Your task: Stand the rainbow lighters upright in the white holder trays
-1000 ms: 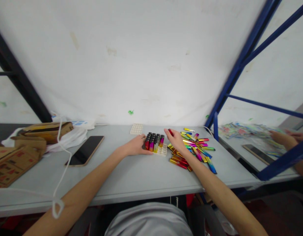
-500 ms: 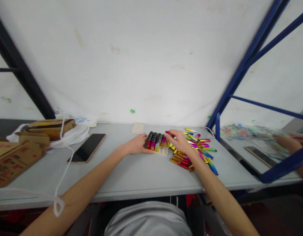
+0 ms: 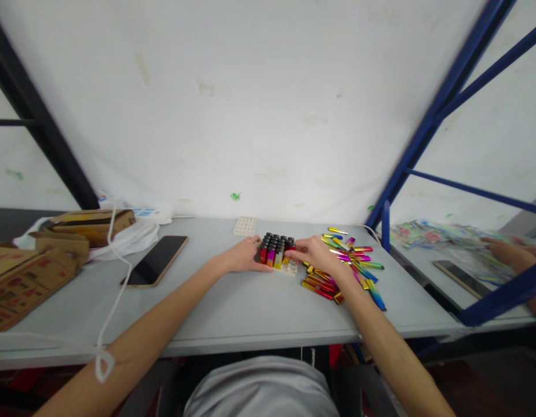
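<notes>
A cluster of black-topped lighters [image 3: 271, 255] with shiny red, purple and yellow bodies stands upright in a white holed tray [image 3: 289, 269]. My left hand [image 3: 244, 256] wraps around the left side of the cluster, thumb along the front and fingers behind. At the cluster's right side, my right hand [image 3: 314, 253] has thumb and fingertips together against a red-and-gold lighter [image 3: 291, 246], mostly covered by the fingers. Right of the tray, under and beyond my right wrist, lies a loose pile of metallic coloured lighters [image 3: 322, 285].
Near the wall lies a second white holed tray [image 3: 244, 226]. On the left are a phone [image 3: 157, 260], a white cable [image 3: 120, 295] and opened cardboard boxes [image 3: 37, 272]. A blue metal frame [image 3: 418, 145] rises at the right, with another person's hands [image 3: 506, 252] beyond it.
My right hand has lowered and shifted slightly left, bringing the red-and-gold lighter down among the upright ones. My left hand stays in place around the cluster.
</notes>
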`<state>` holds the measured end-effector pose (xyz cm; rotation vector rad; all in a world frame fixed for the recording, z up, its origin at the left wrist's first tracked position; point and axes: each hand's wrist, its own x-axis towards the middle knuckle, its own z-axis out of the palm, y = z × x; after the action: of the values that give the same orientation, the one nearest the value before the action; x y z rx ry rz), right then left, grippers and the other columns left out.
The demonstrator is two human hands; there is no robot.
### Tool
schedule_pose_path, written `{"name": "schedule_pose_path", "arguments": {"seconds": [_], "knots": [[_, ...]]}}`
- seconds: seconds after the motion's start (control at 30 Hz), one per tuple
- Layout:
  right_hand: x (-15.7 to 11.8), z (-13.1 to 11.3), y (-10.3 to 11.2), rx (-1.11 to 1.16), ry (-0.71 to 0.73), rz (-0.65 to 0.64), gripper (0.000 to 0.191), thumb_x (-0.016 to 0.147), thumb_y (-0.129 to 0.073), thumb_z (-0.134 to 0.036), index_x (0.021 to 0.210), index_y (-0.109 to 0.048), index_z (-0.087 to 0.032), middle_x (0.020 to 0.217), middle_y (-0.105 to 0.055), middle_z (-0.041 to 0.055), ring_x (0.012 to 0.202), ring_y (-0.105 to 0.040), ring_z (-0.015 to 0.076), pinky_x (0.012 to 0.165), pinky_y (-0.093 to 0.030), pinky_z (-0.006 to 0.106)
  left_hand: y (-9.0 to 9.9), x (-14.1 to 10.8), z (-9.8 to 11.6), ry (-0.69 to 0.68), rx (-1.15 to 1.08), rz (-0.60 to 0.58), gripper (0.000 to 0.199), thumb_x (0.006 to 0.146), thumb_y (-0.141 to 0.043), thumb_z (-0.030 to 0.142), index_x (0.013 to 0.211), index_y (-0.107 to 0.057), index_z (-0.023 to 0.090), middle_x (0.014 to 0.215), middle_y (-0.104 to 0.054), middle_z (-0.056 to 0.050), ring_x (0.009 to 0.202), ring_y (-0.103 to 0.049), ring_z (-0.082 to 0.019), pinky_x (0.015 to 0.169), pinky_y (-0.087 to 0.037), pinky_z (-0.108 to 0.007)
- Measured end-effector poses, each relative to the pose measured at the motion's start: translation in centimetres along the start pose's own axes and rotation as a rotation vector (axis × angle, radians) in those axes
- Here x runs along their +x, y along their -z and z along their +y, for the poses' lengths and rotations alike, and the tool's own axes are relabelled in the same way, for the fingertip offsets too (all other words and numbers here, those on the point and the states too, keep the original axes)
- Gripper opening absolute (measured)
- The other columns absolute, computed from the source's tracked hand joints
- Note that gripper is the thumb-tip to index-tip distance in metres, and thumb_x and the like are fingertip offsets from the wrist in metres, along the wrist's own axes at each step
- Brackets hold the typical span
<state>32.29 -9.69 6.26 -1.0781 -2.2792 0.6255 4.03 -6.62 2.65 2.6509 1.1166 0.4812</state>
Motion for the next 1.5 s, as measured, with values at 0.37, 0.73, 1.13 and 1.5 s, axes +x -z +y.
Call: {"name": "schedule_pose_path", "arguments": {"seconds": [0.37, 0.73, 1.13, 1.5], "knots": [[-0.1, -0.6, 0.1, -0.161, 0.011, -0.019, 0.049, 0.101, -0.060, -0.058, 0.075, -0.069, -0.018, 0.062, -0.066, 0.0006, 0.055, -0.052, 0.0134, 0.058, -0.035, 0.025, 0.3, -0.1, 0.3, -0.018, 0.000, -0.013, 0.061, 0.082, -0.072, 0.076, 0.107, -0.071, 0.020, 0.110, -0.068, -0.010, 0.110, -0.061, -0.032, 0.100, -0.049, -0.039], [-0.2, 0.4, 1.2, -0.278, 0.008, 0.118, 0.061, 0.111, -0.040, -0.054, 0.072, -0.070, -0.017, 0.062, -0.063, 0.0008, 0.060, -0.056, 0.0152, 0.064, -0.036, 0.027, 0.1, 0.0, 0.2, -0.036, 0.005, -0.005, 0.057, 0.082, -0.074, 0.073, 0.106, -0.072, 0.021, 0.111, -0.069, -0.010, 0.111, -0.062, -0.032, 0.102, -0.050, -0.041], [-0.4, 5.0, 2.4, -0.527, -0.173, 0.127, 0.020, 0.103, -0.063, -0.027, 0.115, -0.073, -0.014, 0.110, -0.075, 0.0135, 0.099, -0.069, 0.0226, 0.092, -0.048, 0.031, 0.0, 0.0, 0.1, -0.012, 0.066, 0.015, 0.063, 0.080, -0.072, 0.079, 0.096, -0.070, 0.019, 0.108, -0.066, -0.012, 0.104, -0.062, -0.032, 0.098, -0.053, -0.042], [-1.2, 4.7, 1.5, -0.523, -0.270, -0.010, 0.064, 0.091, -0.074, -0.063, 0.134, -0.068, -0.015, 0.116, -0.074, 0.0174, 0.109, -0.069, 0.0311, 0.101, -0.050, 0.041, 0.1, 0.0, 0.3, -0.013, 0.053, 0.005, 0.061, 0.081, -0.073, 0.077, 0.100, -0.071, 0.019, 0.111, -0.067, -0.011, 0.108, -0.063, -0.032, 0.101, -0.051, -0.041]]}}
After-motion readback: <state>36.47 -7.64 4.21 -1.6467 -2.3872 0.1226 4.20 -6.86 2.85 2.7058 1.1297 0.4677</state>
